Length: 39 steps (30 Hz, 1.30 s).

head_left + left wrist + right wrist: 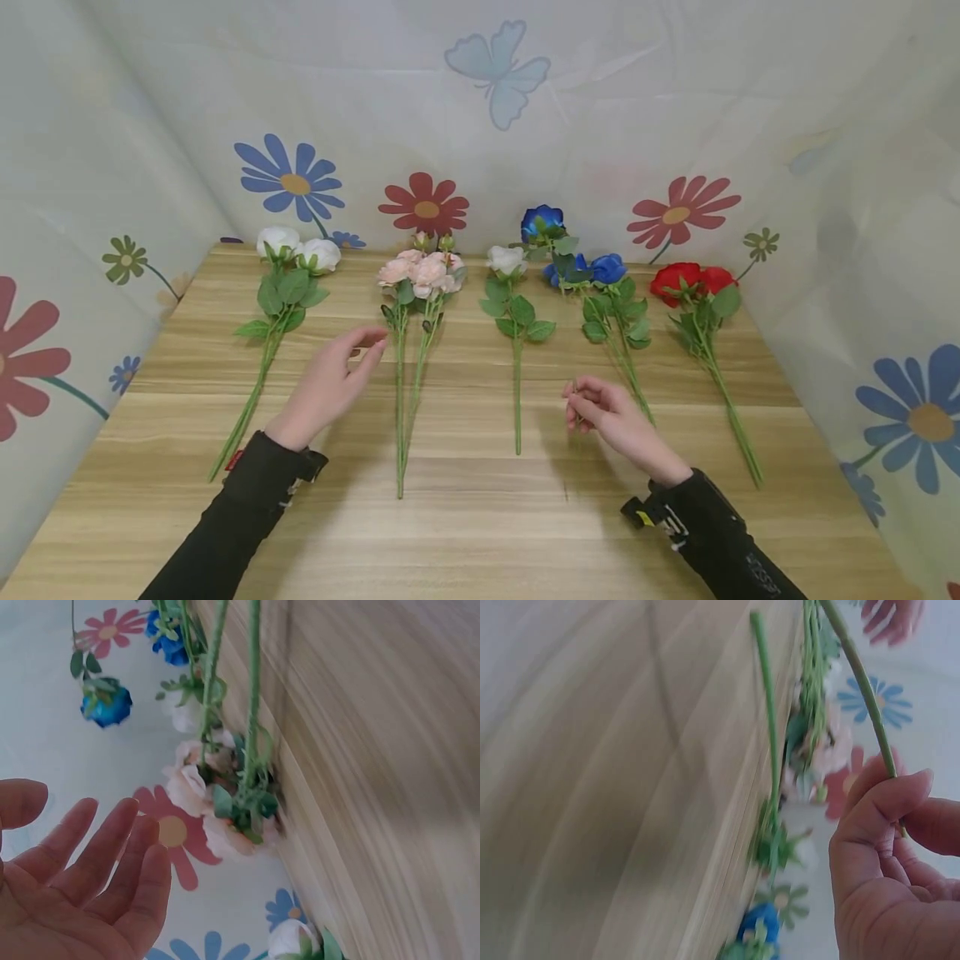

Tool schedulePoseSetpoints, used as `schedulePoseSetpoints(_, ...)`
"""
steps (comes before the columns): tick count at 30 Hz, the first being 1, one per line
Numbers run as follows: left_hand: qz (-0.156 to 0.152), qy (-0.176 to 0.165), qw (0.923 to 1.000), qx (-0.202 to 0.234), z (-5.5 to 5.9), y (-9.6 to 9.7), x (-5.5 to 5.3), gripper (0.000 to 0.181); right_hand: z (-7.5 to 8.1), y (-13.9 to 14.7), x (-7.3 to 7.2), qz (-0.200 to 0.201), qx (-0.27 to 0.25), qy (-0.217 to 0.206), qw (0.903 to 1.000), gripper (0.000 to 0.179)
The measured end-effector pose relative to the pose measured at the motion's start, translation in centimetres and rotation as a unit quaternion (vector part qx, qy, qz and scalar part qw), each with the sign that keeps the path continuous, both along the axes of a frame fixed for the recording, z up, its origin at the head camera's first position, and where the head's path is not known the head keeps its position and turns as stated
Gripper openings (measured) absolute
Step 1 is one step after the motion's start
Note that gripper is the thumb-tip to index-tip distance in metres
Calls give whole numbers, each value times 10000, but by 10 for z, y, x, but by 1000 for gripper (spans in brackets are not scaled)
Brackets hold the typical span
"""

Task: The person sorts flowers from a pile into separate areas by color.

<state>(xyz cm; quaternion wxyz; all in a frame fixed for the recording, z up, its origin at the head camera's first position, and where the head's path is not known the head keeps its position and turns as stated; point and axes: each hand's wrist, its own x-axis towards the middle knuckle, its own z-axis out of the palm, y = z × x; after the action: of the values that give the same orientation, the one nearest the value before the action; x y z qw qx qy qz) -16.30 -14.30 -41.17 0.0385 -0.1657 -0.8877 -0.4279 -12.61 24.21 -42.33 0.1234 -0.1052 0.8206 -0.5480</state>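
My right hand pinches the thin green stem of a blue rose between thumb and fingers. The bloom of this blue rose is held up behind the other flowers, and in the left wrist view it hangs apart from them. My left hand holds nothing; its fingers are relaxed and slightly bent, beside the pink flowers. A single white rose lies between the two hands. More blue roses lie on the table past my right hand.
Two white roses lie at the left of the wooden table, and red roses lie at the right. Blooms point to the back edge, stems toward me. A flower-printed cloth surrounds the table at the back and sides.
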Motion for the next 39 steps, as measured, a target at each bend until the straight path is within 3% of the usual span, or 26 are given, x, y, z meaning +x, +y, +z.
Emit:
schedulePoseSetpoints(10,227,143,9995,-144,-11,-25,3,42,0,48,-3,-298,389,72,9988,24)
schedulePoseSetpoints(21,303,224,9991,-189,-16,-32,6,39,-1,75,-4,-143,599,-187,9979,26)
schedulePoseSetpoints(27,339,271,9988,-243,-17,-34,7,40,-4,82,-6,-180,1087,-32,9939,23)
schedulePoseSetpoints(33,356,298,9986,-239,-18,-34,8,39,-9,87,-8,-363,1679,260,9848,23)
schedulePoseSetpoints(39,387,289,9985,-275,-18,-35,9,38,-10,87,-7,-733,2568,804,9603,21)
